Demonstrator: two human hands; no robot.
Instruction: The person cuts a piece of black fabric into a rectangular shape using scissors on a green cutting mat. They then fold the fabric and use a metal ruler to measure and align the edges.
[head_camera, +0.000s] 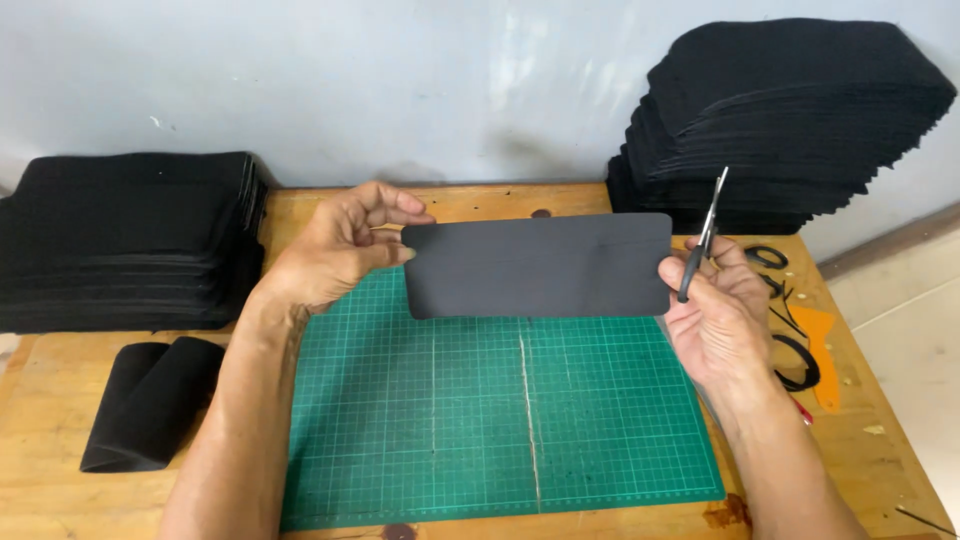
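Together, both hands (340, 250) (715, 310) hold the black sheet (540, 265) level.

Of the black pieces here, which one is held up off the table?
The flat rounded-corner black sheet, held between both hands above the green cutting mat; the stacks and folded piece rest on the table.

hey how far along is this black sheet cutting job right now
Done: the black sheet held over the green cutting mat already has rounded corners, and thin black offcuts lie at the right. A neat black stack sits on the left. In hand: the left hand pinches the sheet's end, and the right hand holds scissors plus the other end. Possibly left: the tall ragged pile at back right.
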